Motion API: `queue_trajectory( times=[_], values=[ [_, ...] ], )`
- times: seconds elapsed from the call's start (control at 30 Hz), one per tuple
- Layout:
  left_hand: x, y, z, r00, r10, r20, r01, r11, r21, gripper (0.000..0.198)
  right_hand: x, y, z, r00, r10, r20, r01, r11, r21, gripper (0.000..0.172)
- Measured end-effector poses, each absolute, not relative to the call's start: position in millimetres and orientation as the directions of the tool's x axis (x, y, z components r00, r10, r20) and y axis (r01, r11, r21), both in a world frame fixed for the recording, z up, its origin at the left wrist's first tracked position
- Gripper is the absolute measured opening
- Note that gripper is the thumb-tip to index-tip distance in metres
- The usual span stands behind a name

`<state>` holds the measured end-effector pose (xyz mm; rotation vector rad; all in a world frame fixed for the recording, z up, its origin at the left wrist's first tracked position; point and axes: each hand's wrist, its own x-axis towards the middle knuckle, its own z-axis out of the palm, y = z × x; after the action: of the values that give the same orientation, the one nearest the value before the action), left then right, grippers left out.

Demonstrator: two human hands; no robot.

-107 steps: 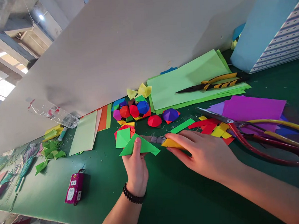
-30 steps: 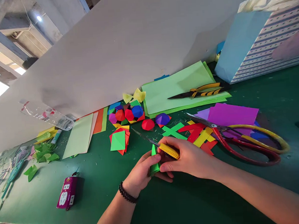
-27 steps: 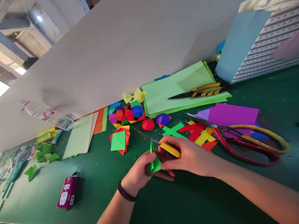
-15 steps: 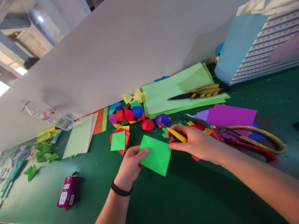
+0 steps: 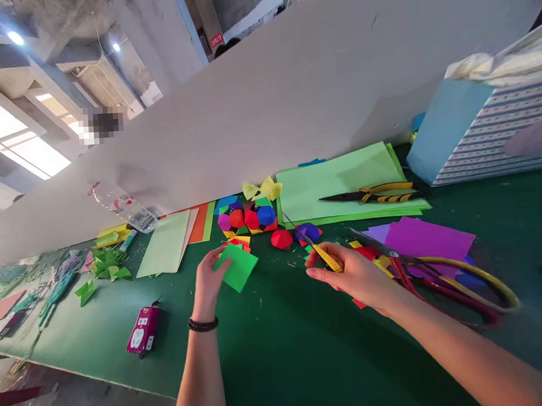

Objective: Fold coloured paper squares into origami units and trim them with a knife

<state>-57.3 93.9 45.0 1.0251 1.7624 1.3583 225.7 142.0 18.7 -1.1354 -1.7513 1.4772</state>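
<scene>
My left hand [image 5: 210,280] has thumb and fingers closed on a green paper square [image 5: 239,268]. The square partly covers a small stack of red and yellow paper pieces [image 5: 239,243]. In my right hand [image 5: 347,270] is a yellow-handled craft knife [image 5: 327,257], its thin dark tip pointing up and left. Close to that tip lie a blue folded paper piece [image 5: 307,232] and a red one [image 5: 281,239]. Behind them sits a cluster of many-coloured folded paper pieces [image 5: 247,218]. Large scissors [image 5: 420,268] with red and yellow handles rest beside my right wrist.
Long-nose pliers [image 5: 370,194] lie on light green sheets [image 5: 333,181] against the grey partition [image 5: 248,119]. A patterned blue box [image 5: 453,133] stands at the right. Purple paper [image 5: 429,237] is under the scissors. Leftward are a plastic bottle [image 5: 128,207], green scraps [image 5: 108,263] and a magenta case [image 5: 144,329].
My left hand has moved left and away from my right hand, carrying the green square over the small paper stack. My right hand keeps the knife. The camera view has shifted.
</scene>
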Motion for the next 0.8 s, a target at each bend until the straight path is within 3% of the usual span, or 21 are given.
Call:
queue_trajectory(
  times=[0.13, 0.3, 0.43, 0.57, 0.63, 0.73, 0.8],
  values=[
    [-85, 105, 35, -0.557, 0.825, 0.095, 0.386, 0.156, 0.909, 0.039, 226, 142, 23, -0.491, 0.871, 0.005, 0.331, 0.192, -0.924, 0.027],
    [-90, 112, 18, -0.601, 0.741, 0.299, 0.66, 0.249, 0.709, 0.036, 218, 132, 25, -0.534, 0.844, 0.042, 0.449, 0.326, -0.832, 0.024],
    [-83, 114, 18, -0.467, 0.801, 0.374, 0.801, 0.204, 0.564, 0.034, 213, 128, 29, -0.504, 0.863, 0.033, 0.616, 0.385, -0.687, 0.029],
    [-80, 122, 20, -0.391, 0.82, 0.417, 0.846, 0.142, 0.514, 0.033, 213, 134, 23, -0.531, 0.847, 0.001, 0.727, 0.456, -0.513, 0.033],
    [-81, 126, 24, -0.393, 0.78, 0.486, 0.86, 0.125, 0.495, 0.037, 213, 137, 18, -0.553, 0.833, -0.022, 0.751, 0.487, -0.445, 0.036],
    [-69, 128, 41, -0.276, 0.663, 0.696, 0.948, 0.067, 0.311, 0.035, 210, 139, 12, -0.564, 0.825, -0.038, 0.771, 0.509, -0.384, 0.037],
    [-40, 131, 57, -0.2, 0.649, 0.734, 0.96, -0.019, 0.279, 0.028, 206, 139, 9, -0.569, 0.822, -0.017, 0.769, 0.525, -0.364, 0.037]
  ],
)
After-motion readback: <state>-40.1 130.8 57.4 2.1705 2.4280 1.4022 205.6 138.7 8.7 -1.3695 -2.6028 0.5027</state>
